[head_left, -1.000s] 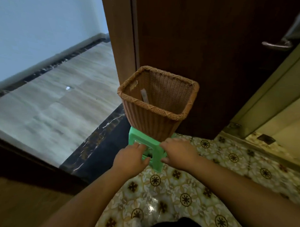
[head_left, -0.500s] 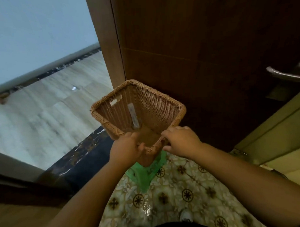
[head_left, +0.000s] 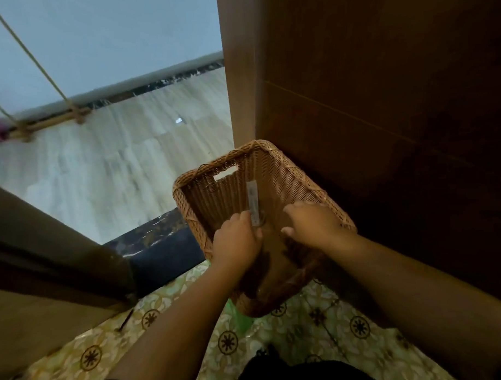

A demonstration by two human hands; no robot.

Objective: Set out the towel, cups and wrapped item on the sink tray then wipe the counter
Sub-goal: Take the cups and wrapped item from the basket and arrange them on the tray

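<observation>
A square brown wicker basket [head_left: 274, 172] stands on a green plastic stool [head_left: 239, 318], tight against a dark wooden door. A thin white strip [head_left: 253, 199] leans on the basket's far inner wall. Both my hands reach down inside the basket. My left hand [head_left: 236, 241] has its fingers curled, the fingertips right beside the strip's lower end; whether it pinches the strip is hidden. My right hand [head_left: 313, 224] hovers palm down over the shadowed bottom with relaxed fingers and holds nothing that I can see.
The dark wooden door [head_left: 382, 100] rises just behind and to the right of the basket. A black marble threshold [head_left: 157, 241] separates the patterned tile floor [head_left: 319, 329] from a pale wood floor [head_left: 123, 154]. A brown wall edge [head_left: 47, 253] juts in at the left.
Both hands left the basket's near rim and went down inside it. My view moved closer and more over the basket, so the stool is mostly hidden.
</observation>
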